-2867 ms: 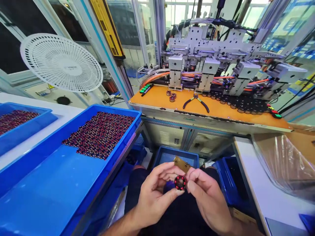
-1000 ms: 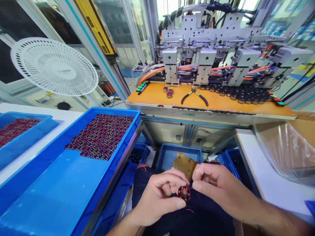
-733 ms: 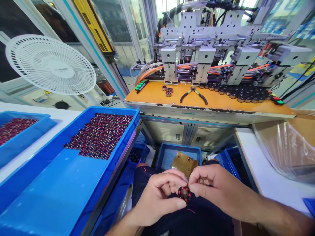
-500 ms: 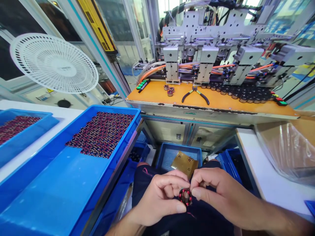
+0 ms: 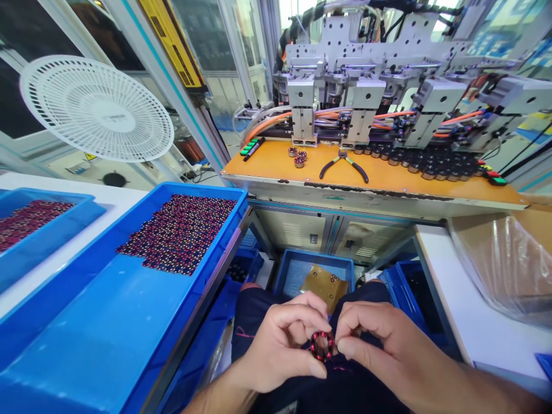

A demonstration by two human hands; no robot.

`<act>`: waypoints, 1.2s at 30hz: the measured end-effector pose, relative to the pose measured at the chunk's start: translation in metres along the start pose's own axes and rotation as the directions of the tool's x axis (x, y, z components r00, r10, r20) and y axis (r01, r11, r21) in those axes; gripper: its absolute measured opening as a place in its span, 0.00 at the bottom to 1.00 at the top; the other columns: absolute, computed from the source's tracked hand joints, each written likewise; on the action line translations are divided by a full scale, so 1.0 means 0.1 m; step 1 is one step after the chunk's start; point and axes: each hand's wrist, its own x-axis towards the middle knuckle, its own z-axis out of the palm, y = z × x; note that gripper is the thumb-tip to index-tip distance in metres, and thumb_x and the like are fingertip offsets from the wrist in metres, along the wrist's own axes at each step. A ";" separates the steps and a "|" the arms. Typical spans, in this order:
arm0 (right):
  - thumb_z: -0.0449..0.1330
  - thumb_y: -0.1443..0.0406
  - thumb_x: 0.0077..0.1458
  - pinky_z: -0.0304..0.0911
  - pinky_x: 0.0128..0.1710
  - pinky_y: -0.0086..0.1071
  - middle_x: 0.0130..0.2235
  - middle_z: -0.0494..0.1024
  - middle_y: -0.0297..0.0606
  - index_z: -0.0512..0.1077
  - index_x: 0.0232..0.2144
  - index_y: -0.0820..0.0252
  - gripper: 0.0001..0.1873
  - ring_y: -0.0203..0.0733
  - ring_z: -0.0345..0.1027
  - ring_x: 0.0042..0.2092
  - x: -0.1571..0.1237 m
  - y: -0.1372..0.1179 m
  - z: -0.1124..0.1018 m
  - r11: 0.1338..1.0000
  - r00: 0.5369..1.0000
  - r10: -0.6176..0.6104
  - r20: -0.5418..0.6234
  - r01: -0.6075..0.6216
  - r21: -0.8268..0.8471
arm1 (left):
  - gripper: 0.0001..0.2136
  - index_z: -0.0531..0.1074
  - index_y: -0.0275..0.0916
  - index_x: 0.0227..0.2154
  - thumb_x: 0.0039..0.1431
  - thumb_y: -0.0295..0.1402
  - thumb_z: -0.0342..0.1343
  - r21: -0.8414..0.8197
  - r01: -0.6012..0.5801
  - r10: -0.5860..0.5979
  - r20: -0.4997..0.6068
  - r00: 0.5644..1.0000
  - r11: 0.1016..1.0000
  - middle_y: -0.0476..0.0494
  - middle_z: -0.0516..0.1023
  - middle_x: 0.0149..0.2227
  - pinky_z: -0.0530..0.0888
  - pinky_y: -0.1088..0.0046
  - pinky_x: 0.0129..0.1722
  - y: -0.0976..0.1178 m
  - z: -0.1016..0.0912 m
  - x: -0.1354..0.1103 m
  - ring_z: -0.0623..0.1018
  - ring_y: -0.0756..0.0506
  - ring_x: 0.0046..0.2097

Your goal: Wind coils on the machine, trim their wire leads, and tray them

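A small round ring with red wire windings (image 5: 322,345) is pinched between both my hands, low in the middle of the view above my dark-clothed lap. My left hand (image 5: 282,342) grips its left side with thumb below and fingers curled above. My right hand (image 5: 375,345) is closed at its right edge, fingertips pinched together against it. Thin red wire strands lie on the dark cloth beneath. A large blue tray (image 5: 107,322) to my left holds several rows of the same wound rings (image 5: 181,233).
An orange bench top (image 5: 388,184) ahead carries pliers (image 5: 344,167), three loose rings (image 5: 297,157), a row of dark parts and a grey machine (image 5: 366,86). Blue bins (image 5: 297,267) and a brass plate (image 5: 323,283) lie below. White fan (image 5: 97,109) at left, plastic sheet (image 5: 504,270) at right.
Both hands have kept hold of the ring and turned it, so its open centre now faces me more. The hands sit slightly lower; the view shifted a little.
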 end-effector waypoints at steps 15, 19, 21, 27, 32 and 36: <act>0.60 0.69 0.64 0.68 0.44 0.36 0.37 0.77 0.40 0.68 0.45 0.61 0.08 0.39 0.69 0.39 0.01 0.13 -0.18 0.617 0.747 -0.642 0.170 0.636 -0.464 | 0.23 0.82 0.39 0.32 0.25 0.28 0.78 -0.368 0.188 -0.148 0.134 0.980 0.911 0.49 0.74 0.35 0.75 0.82 0.28 -0.09 0.05 0.02 0.79 0.54 0.28; 0.60 0.69 0.63 0.67 0.38 0.36 0.33 0.77 0.39 0.70 0.41 0.61 0.03 0.39 0.67 0.35 0.08 0.13 -0.13 0.609 0.712 -0.687 0.148 0.675 -0.418 | 0.24 0.82 0.38 0.31 0.23 0.29 0.79 -0.386 0.191 -0.155 0.123 0.980 0.903 0.49 0.75 0.34 0.76 0.83 0.29 -0.11 0.07 0.01 0.78 0.55 0.29; 0.60 0.68 0.63 0.66 0.36 0.35 0.32 0.77 0.39 0.71 0.40 0.61 0.02 0.38 0.67 0.33 0.10 0.13 -0.12 0.602 0.696 -0.705 0.137 0.689 -0.403 | 0.24 0.82 0.39 0.32 0.23 0.29 0.79 -0.383 0.188 -0.150 0.127 0.981 0.905 0.49 0.75 0.35 0.76 0.83 0.29 -0.12 0.06 0.01 0.78 0.54 0.28; 0.58 0.71 0.64 0.66 0.30 0.32 0.30 0.78 0.40 0.73 0.37 0.64 0.04 0.37 0.67 0.30 0.11 0.14 -0.06 0.599 0.643 -0.765 -0.033 0.691 -0.406 | 0.21 0.83 0.40 0.33 0.29 0.27 0.78 -0.311 0.154 -0.124 0.114 0.986 0.938 0.48 0.73 0.36 0.74 0.83 0.28 -0.09 0.02 0.04 0.78 0.55 0.29; 0.55 0.70 0.66 0.69 0.33 0.28 0.29 0.77 0.38 0.73 0.33 0.65 0.09 0.34 0.71 0.31 0.06 0.15 0.06 0.659 0.649 -0.729 -0.218 0.581 -0.478 | 0.18 0.83 0.44 0.37 0.40 0.26 0.74 -0.123 -0.027 0.036 0.068 0.997 0.992 0.48 0.71 0.38 0.70 0.82 0.31 -0.03 0.04 0.07 0.72 0.57 0.30; 0.52 0.67 0.69 0.69 0.32 0.25 0.28 0.75 0.36 0.71 0.32 0.63 0.12 0.32 0.71 0.30 0.06 0.20 0.15 0.696 0.637 -0.702 -0.318 0.517 -0.498 | 0.20 0.82 0.49 0.41 0.43 0.26 0.73 -0.002 -0.144 0.144 0.019 0.989 0.990 0.47 0.71 0.40 0.69 0.78 0.35 -0.03 0.05 0.07 0.71 0.54 0.34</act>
